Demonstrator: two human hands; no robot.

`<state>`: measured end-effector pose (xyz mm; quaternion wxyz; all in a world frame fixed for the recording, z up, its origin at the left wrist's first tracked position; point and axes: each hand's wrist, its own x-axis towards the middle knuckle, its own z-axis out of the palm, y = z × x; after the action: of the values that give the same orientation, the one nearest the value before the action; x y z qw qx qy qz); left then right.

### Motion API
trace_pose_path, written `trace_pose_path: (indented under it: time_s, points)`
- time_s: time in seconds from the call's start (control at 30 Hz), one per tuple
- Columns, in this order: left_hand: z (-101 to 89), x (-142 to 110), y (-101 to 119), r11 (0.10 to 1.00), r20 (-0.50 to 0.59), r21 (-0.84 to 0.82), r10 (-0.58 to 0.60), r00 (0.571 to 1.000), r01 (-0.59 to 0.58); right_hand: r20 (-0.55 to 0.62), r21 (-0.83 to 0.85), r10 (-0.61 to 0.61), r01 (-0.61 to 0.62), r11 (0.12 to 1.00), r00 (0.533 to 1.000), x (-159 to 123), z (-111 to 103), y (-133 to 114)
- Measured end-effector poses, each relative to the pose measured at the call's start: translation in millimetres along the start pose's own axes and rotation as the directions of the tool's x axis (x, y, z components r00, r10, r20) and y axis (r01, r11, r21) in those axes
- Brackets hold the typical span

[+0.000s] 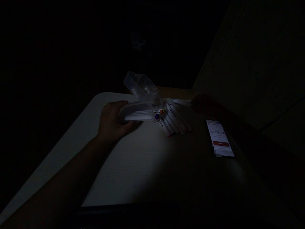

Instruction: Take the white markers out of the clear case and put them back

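Observation:
My left hand (111, 122) is wrapped around a clear plastic case (137, 106), tipped on its side with its opening toward the right. The case's hinged lid (140, 84) stands open at the top. Inside lie a few white markers, with purple, orange and yellow ends showing at the opening. Several more white markers (175, 119) lie in a loose pile on the table just right of the case. In deep shadow beyond them, my right hand (202, 103) has its fingers closed on the end of a single white marker (181, 102).
A lit phone (219, 138) showing a timer lies on the right of the pale table (126, 168). A dark object (128, 211) lies along the near edge. A wall with a hanging cord (226, 47) rises at the right. Most of the room is very dark.

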<state>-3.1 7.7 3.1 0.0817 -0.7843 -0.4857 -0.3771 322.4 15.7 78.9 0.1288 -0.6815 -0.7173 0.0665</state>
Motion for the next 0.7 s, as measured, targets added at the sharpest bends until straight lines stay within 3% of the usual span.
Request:
trace_pose_path:
  time_s: [0.13,0.27,0.33,0.47,0.57,0.7]
  points:
    - [-0.4,0.0,0.8,1.0,-0.007,-0.02,0.0,1.0,0.0,-0.084,0.278,0.098,-0.071,0.958,0.992,-9.3,-44.2,-10.0]
    - [-0.8,0.3,0.5,1.0,-0.009,-0.018,0.01,1.0,-0.01,-0.246,0.327,0.092,-0.006,0.945,0.965,-25.1,-79.2,-26.6]
    - [-1.0,0.5,0.2,1.0,-0.004,-0.016,0.012,1.0,-0.012,-0.249,0.359,0.067,0.027,0.933,0.966,-30.9,-87.9,-31.5]
    - [-0.7,0.6,-0.8,1.0,-0.006,-0.015,0.021,1.0,-0.021,-0.139,0.396,-0.041,0.093,0.914,0.99,-33.4,-88.1,-32.7]
    - [-0.5,0.7,-1.3,1.0,-0.01,-0.01,0.012,1.0,-0.012,-0.095,0.384,-0.162,0.186,0.904,0.982,-30.5,-79.6,-34.3]
    - [-0.3,1.2,-2.0,0.999,-0.006,-0.029,0.023,1.0,-0.023,-0.089,0.424,-0.191,0.211,0.881,0.977,-27.0,-65.6,-45.8]
